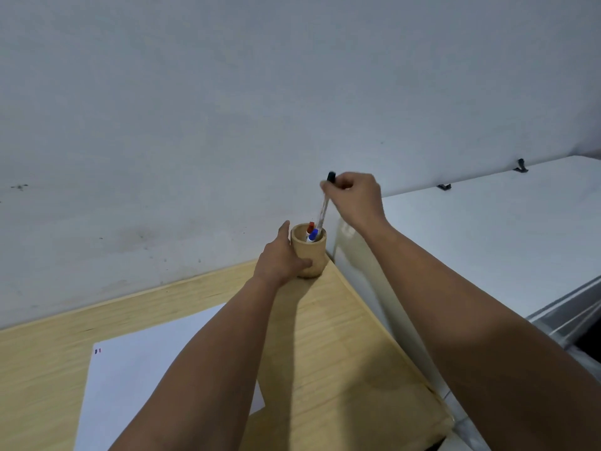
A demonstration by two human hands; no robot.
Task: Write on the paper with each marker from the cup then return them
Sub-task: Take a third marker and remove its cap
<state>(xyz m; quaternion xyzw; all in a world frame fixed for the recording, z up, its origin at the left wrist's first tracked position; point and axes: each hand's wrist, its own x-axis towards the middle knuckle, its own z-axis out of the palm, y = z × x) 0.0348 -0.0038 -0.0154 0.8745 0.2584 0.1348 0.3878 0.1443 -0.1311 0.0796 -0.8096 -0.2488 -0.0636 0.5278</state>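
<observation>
Both forearms bare, no sleeves visible.

cup (pixel 308 252) in desk (pixel 341 336) back corner, paper (pixel 146 369) front left, 2 markers (pixel 311 232) inside

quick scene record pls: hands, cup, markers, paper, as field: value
left hand: wrapped around the wooden cup, steadying it
right hand: pinch grip on the black-capped marker, lower end inside the cup
cup contents: red-capped marker, blue-capped marker
cup location: far corner of the wooden table, by the wall
paper: flat on the table, small blue and red marks near a corner
</observation>
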